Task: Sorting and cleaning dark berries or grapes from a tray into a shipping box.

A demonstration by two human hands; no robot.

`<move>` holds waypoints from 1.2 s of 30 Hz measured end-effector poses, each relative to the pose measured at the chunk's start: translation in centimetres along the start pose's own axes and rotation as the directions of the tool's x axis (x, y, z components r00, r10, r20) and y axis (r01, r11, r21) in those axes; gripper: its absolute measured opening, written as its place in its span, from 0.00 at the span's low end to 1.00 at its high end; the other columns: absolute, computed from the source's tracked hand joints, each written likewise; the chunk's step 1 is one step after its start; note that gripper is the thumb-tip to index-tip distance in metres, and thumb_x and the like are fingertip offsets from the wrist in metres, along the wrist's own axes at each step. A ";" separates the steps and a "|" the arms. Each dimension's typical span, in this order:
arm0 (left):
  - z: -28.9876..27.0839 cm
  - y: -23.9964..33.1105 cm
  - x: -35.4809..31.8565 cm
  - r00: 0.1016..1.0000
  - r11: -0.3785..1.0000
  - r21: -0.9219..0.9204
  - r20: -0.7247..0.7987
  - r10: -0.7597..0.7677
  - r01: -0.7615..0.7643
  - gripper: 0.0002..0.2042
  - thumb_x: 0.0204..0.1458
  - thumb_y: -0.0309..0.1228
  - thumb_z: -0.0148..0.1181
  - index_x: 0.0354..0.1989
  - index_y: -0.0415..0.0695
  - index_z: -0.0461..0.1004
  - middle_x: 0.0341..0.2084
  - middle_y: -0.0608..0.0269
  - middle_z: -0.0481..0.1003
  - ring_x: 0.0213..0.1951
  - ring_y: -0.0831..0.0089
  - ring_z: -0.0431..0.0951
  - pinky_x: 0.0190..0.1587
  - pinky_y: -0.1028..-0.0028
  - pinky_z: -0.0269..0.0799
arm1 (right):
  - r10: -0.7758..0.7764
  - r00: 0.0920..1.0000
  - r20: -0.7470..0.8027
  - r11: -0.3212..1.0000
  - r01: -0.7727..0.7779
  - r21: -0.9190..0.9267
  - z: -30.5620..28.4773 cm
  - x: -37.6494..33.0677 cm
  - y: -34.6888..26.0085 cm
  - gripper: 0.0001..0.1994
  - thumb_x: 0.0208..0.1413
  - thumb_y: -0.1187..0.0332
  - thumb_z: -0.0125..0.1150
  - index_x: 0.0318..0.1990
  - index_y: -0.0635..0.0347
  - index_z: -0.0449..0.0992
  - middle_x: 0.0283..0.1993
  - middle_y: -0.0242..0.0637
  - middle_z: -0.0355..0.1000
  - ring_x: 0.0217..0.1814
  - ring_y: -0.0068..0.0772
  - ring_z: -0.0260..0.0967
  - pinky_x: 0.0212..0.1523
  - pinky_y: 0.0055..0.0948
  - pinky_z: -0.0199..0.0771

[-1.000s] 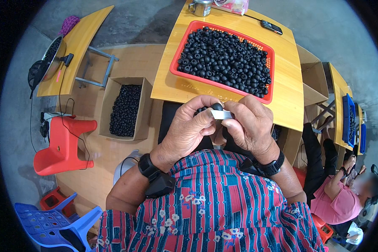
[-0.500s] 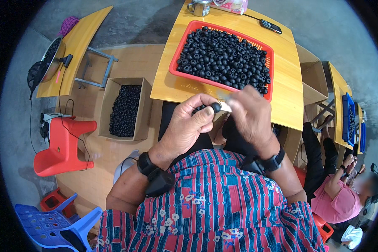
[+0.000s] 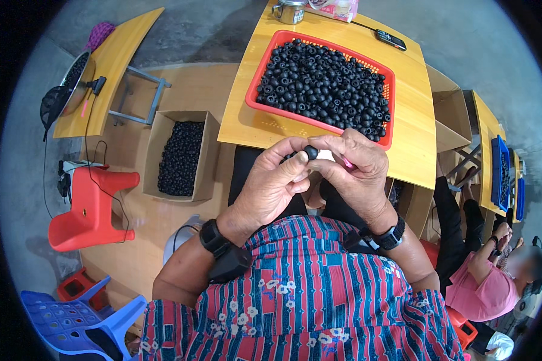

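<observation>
My left hand (image 3: 270, 171) is closed around several small black round parts. One of them, a smooth black ball-like part (image 3: 311, 152), pokes out between thumb and forefinger. Close against it, my right hand (image 3: 358, 168) is closed on a slim tool with a pink handle (image 3: 347, 162); the fingers mostly hide it, and its working end is too small to make out. Just beyond my hands, a red plastic basket (image 3: 260, 103) heaped with black hollow round parts (image 3: 322, 84) stands on the yellow table (image 3: 238, 120).
A metal mug (image 3: 290, 12) and a black phone (image 3: 390, 40) lie at the table's far side. Left on the floor stand a cardboard box (image 3: 206, 162) of black parts, a red stool (image 3: 87, 207) and a blue chair (image 3: 72, 319). A person in pink (image 3: 485, 283) sits at the right.
My right hand, blurred earlier, has come in against the black part at my left fingertips, and the pink handle now shows. My left hand stays nearly in place.
</observation>
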State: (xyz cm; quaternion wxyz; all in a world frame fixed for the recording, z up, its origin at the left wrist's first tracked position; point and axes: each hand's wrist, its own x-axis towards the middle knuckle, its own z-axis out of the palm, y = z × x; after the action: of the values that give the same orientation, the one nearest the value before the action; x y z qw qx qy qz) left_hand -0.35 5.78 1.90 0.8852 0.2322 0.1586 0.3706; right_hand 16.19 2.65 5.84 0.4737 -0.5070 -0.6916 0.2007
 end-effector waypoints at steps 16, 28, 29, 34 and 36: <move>-0.9 -0.9 0.1 0.999 0.995 -0.096 0.014 -0.031 0.032 0.11 0.58 0.32 0.54 0.47 0.43 0.68 0.40 0.66 0.73 0.45 0.75 0.73 0.53 0.69 0.68 | -0.384 0.922 -0.058 0.894 0.355 -0.273 0.3 -0.4 1.0 0.22 0.27 0.76 0.63 0.39 0.54 0.80 0.19 0.30 0.65 0.20 0.29 0.66 0.21 0.27 0.65; -1.4 0.3 0.3 0.993 0.979 -0.195 -0.090 -0.076 0.058 0.10 0.61 0.39 0.49 0.42 0.45 0.69 0.33 0.66 0.67 0.29 0.80 0.64 0.24 0.86 0.59 | 0.206 0.956 -0.210 0.942 -0.251 -0.220 -2.1 1.9 5.0 0.04 0.46 0.74 0.61 0.31 0.63 0.79 0.32 0.44 0.75 0.34 0.40 0.74 0.36 0.31 0.72; -1.5 0.2 0.3 0.993 0.979 -0.196 -0.092 -0.076 0.057 0.10 0.61 0.39 0.49 0.42 0.45 0.69 0.33 0.66 0.67 0.29 0.80 0.64 0.24 0.86 0.59 | 0.214 0.961 -0.176 0.930 -0.255 -0.263 -2.4 2.4 6.0 0.06 0.46 0.72 0.62 0.32 0.63 0.79 0.33 0.45 0.75 0.35 0.43 0.74 0.37 0.33 0.72; -2.2 -0.2 0.5 0.981 0.953 -0.283 -0.128 -0.147 0.106 0.09 0.61 0.39 0.50 0.34 0.47 0.67 0.28 0.69 0.63 0.26 0.82 0.62 0.21 0.87 0.57 | 0.263 0.962 -0.075 0.890 -0.272 -0.366 -2.3 4.3 8.0 0.09 0.43 0.66 0.64 0.33 0.60 0.79 0.33 0.45 0.75 0.37 0.48 0.73 0.38 0.39 0.72; -2.3 -0.1 0.6 0.977 0.950 -0.289 -0.141 -0.163 0.117 0.09 0.61 0.39 0.50 0.33 0.48 0.67 0.28 0.69 0.63 0.26 0.83 0.62 0.21 0.87 0.57 | 0.360 0.933 0.024 0.797 -0.294 -0.527 -2.2 5.0 7.7 0.09 0.43 0.63 0.63 0.32 0.57 0.79 0.33 0.45 0.75 0.37 0.48 0.73 0.38 0.41 0.72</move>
State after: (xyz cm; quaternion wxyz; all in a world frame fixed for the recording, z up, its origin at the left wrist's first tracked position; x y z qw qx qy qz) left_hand -0.91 6.82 -0.21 0.9172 0.0621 0.1926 0.3431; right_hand 21.80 9.79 3.30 0.2352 -0.7134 -0.6495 0.1182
